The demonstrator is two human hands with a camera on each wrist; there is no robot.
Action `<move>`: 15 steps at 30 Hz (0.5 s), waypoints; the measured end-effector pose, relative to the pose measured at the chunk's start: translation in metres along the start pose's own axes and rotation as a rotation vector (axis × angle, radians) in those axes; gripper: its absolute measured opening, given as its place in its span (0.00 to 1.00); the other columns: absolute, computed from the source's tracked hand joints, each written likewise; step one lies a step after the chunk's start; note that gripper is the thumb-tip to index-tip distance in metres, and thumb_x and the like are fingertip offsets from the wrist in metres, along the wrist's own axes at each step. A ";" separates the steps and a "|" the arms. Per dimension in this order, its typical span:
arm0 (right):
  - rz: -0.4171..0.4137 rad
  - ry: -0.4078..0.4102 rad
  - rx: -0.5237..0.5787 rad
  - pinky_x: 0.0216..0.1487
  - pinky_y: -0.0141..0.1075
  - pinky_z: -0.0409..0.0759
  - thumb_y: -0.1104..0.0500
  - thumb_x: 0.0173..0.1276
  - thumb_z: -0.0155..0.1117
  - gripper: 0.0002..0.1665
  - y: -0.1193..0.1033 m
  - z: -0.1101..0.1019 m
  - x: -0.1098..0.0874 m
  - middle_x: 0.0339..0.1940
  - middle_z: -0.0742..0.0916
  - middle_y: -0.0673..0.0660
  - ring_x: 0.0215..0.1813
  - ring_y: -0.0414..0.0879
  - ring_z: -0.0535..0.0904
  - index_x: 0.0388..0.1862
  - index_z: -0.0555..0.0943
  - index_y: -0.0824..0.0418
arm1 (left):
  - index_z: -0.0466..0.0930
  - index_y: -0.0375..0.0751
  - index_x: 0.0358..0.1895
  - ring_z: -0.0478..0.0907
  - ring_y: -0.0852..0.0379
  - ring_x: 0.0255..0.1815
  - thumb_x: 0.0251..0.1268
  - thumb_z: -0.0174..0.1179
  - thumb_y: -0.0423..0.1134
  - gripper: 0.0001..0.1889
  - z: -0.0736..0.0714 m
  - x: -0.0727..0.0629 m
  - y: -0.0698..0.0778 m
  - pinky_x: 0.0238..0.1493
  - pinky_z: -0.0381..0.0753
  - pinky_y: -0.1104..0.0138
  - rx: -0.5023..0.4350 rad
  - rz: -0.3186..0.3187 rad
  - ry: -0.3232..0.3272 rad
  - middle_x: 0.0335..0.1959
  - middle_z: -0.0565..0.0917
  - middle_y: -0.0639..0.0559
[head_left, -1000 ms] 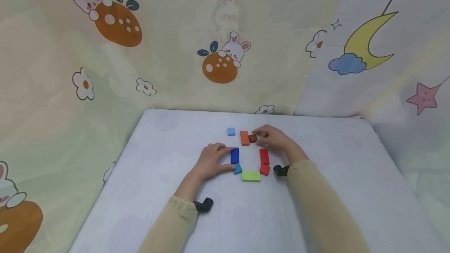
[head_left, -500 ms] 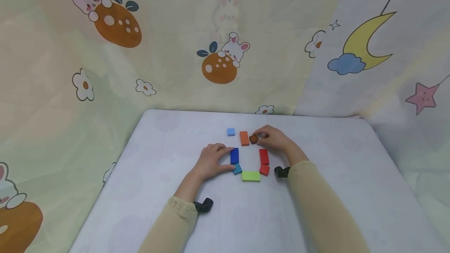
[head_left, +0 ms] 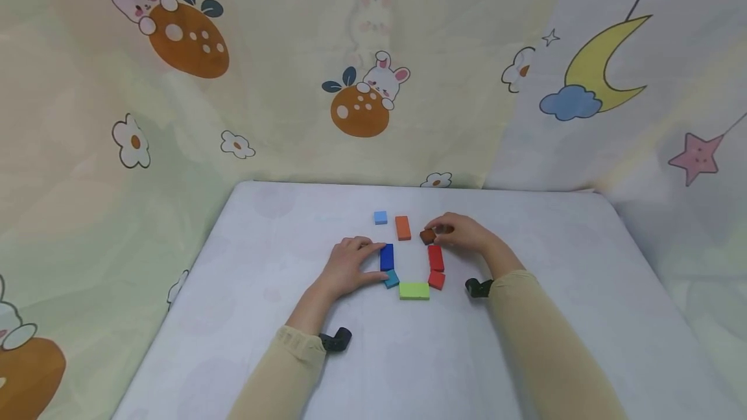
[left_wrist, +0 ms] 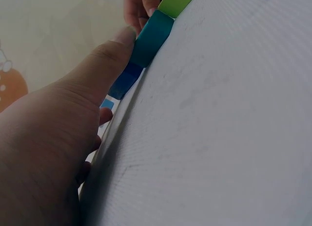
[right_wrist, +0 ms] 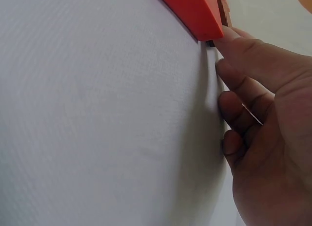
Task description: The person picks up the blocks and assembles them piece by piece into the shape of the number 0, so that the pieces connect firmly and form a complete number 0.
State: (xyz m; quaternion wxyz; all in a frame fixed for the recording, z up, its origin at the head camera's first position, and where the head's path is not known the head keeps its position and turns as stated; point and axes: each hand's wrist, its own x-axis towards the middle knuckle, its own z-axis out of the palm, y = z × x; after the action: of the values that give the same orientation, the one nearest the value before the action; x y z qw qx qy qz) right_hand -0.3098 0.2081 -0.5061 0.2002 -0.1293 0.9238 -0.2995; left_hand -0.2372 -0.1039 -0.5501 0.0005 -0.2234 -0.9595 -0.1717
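Left hand (head_left: 347, 267): fingers spread; the index fingertip rests at the far end of the dark blue rectangular block (head_left: 387, 257), the thumb against the small teal square block (head_left: 391, 279); this span presumably keeps the two steady as a pair.

Right hand (head_left: 463, 233): thumb and index finger pinch the small brown square block (head_left: 428, 236), which sits at their tips; the edge grip seems chosen for fine control of a small piece; whether the block bears on the surface (head_left: 373, 374) cannot be told.

Just nearer than the right fingertips lies the flat red rectangular block (head_left: 435, 258), then a small red square block (head_left: 436, 279), touching it; the lime green rectangular block (head_left: 414, 291) lies crosswise between the red square and the left thumb's teal block, apparently joining the two sides; the orange rectangular block (head_left: 403, 227) lies left of the right fingertips, apart from them; the light blue square block (head_left: 380, 218) lies beyond the left index fingertip, also apart; the blocks' material cannot be confirmed.
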 end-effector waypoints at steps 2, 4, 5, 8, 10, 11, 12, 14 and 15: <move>-0.006 -0.003 0.000 0.61 0.49 0.78 0.55 0.68 0.66 0.20 0.001 0.001 0.001 0.59 0.80 0.52 0.62 0.52 0.73 0.58 0.81 0.39 | 0.67 0.69 0.71 0.67 0.52 0.65 0.53 0.57 0.77 0.41 0.000 0.000 -0.001 0.66 0.67 0.53 -0.005 0.001 0.002 0.64 0.74 0.57; -0.010 -0.006 -0.005 0.61 0.48 0.78 0.55 0.69 0.66 0.20 0.002 0.001 0.002 0.59 0.80 0.52 0.62 0.51 0.73 0.58 0.81 0.39 | 0.67 0.69 0.71 0.67 0.52 0.65 0.53 0.57 0.77 0.41 0.001 -0.001 -0.001 0.66 0.67 0.53 -0.009 0.001 0.003 0.64 0.74 0.56; -0.013 -0.009 -0.008 0.61 0.48 0.78 0.56 0.69 0.66 0.20 0.003 0.002 0.002 0.58 0.80 0.52 0.62 0.50 0.73 0.58 0.81 0.38 | 0.67 0.69 0.71 0.67 0.52 0.65 0.53 0.57 0.77 0.41 0.001 -0.001 -0.001 0.66 0.67 0.53 -0.011 0.001 0.003 0.64 0.74 0.56; -0.019 -0.015 -0.018 0.60 0.48 0.78 0.56 0.69 0.65 0.20 0.004 0.002 0.002 0.57 0.80 0.51 0.61 0.50 0.73 0.58 0.81 0.38 | 0.66 0.69 0.71 0.67 0.52 0.64 0.53 0.56 0.77 0.41 0.001 -0.001 -0.002 0.65 0.67 0.53 -0.009 0.004 0.001 0.64 0.73 0.56; -0.018 -0.016 -0.017 0.60 0.47 0.78 0.56 0.69 0.65 0.20 0.003 0.001 0.002 0.56 0.80 0.52 0.60 0.50 0.73 0.58 0.81 0.39 | 0.66 0.69 0.72 0.67 0.52 0.64 0.53 0.55 0.78 0.41 0.001 0.000 -0.003 0.65 0.68 0.53 -0.003 0.005 0.000 0.64 0.73 0.57; -0.017 -0.016 -0.017 0.60 0.47 0.78 0.56 0.69 0.65 0.21 0.003 0.001 0.002 0.56 0.80 0.52 0.60 0.50 0.73 0.58 0.81 0.39 | 0.66 0.69 0.72 0.67 0.53 0.64 0.53 0.55 0.78 0.41 0.001 0.000 -0.003 0.65 0.67 0.53 -0.002 0.006 0.000 0.64 0.73 0.57; -0.017 -0.015 -0.016 0.60 0.48 0.78 0.57 0.69 0.65 0.21 0.003 0.001 0.002 0.56 0.80 0.52 0.60 0.50 0.73 0.58 0.81 0.39 | 0.66 0.70 0.72 0.67 0.53 0.64 0.53 0.54 0.79 0.42 0.002 0.000 -0.003 0.65 0.68 0.54 0.000 0.006 -0.002 0.64 0.73 0.57; -0.016 -0.014 -0.012 0.61 0.48 0.78 0.57 0.69 0.65 0.21 0.002 0.000 0.001 0.57 0.80 0.52 0.61 0.51 0.73 0.58 0.81 0.40 | 0.65 0.70 0.72 0.67 0.53 0.64 0.52 0.54 0.79 0.42 0.002 0.001 -0.004 0.65 0.68 0.53 -0.001 0.004 -0.004 0.64 0.73 0.57; -0.015 -0.015 -0.011 0.61 0.49 0.78 0.57 0.69 0.65 0.21 0.002 0.000 0.001 0.57 0.80 0.52 0.61 0.51 0.73 0.58 0.81 0.40 | 0.65 0.70 0.72 0.67 0.53 0.64 0.52 0.54 0.79 0.42 0.002 0.001 -0.004 0.66 0.67 0.53 -0.003 0.003 -0.006 0.64 0.73 0.57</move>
State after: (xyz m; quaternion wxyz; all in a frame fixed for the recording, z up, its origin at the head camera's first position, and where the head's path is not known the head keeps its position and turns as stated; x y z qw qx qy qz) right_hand -0.3106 0.2092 -0.5079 0.2042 -0.1398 0.9229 -0.2950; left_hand -0.2393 -0.1062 -0.5528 -0.0025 -0.2252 -0.9589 -0.1725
